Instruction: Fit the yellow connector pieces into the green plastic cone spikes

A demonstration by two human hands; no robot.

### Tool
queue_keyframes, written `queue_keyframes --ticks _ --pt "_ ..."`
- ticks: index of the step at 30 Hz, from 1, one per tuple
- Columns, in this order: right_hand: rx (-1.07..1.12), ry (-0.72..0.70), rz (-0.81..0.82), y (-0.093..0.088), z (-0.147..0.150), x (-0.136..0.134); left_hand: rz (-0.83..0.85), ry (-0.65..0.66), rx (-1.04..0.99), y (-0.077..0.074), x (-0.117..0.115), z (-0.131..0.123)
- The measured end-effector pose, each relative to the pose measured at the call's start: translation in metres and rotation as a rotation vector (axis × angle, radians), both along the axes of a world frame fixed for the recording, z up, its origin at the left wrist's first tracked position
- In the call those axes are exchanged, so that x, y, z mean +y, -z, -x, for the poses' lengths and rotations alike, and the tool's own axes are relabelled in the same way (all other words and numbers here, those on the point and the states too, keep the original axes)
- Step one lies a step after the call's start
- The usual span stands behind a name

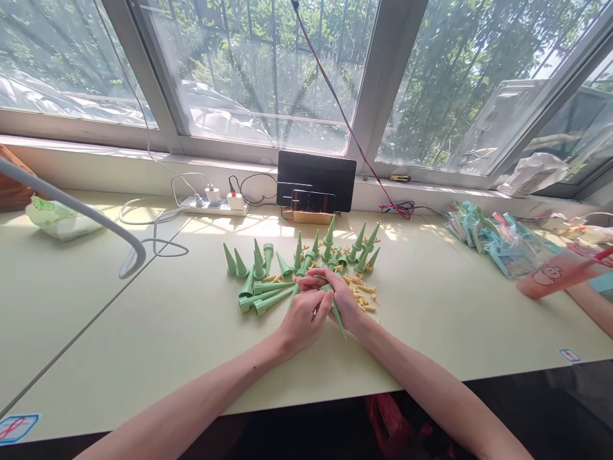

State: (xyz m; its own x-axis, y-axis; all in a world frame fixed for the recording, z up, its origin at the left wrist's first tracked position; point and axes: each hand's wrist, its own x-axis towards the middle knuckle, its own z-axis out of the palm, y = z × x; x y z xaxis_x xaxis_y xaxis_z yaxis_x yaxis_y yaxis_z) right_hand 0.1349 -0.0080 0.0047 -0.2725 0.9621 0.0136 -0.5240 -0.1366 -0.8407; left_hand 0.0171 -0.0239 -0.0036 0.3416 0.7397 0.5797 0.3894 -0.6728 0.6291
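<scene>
A green plastic cone-shaped spike (338,317) lies in my right hand (345,301), its thin tip pointing down toward me. Fingers of that hand wrap round its wide end, which is mostly hidden. My left hand (305,321) is closed right against the right hand, thumb and fingers pinched near the spike's wide end. What it grips there is hidden. Several more green spikes (272,298) lie to the left of my hands, and others stand upright (329,239) behind them. Small yellow plastic pieces (363,289) are scattered beside my right hand.
A black tablet (316,172) with a phone (313,202) before it stands by the window. A power strip (211,204) with cables is to its left. A grey curved bar (90,207) crosses the left side. Bagged items (505,239) and a pink cup (550,275) are at right, near another person's arm (594,303).
</scene>
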Motion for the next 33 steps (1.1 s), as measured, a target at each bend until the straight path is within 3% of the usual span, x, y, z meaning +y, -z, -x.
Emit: queue_keyframes --ticks 5,13,21,33 --pt "-0.136 0.177 -0.21 -0.003 -0.004 0.001 0.066 -0.079 0.021 -0.002 0.0 0.001" --pt "-0.368 0.31 -0.435 -0.006 -0.015 0.006 0.156 -0.054 0.081 -0.003 0.006 0.006" --pt "-0.638 0.47 -0.513 -0.001 -0.025 0.013 0.282 -0.123 0.234 -0.001 0.015 0.016" --pt "-0.703 0.459 -0.492 -0.005 -0.025 0.008 0.246 -0.163 0.334 0.0 0.018 0.016"
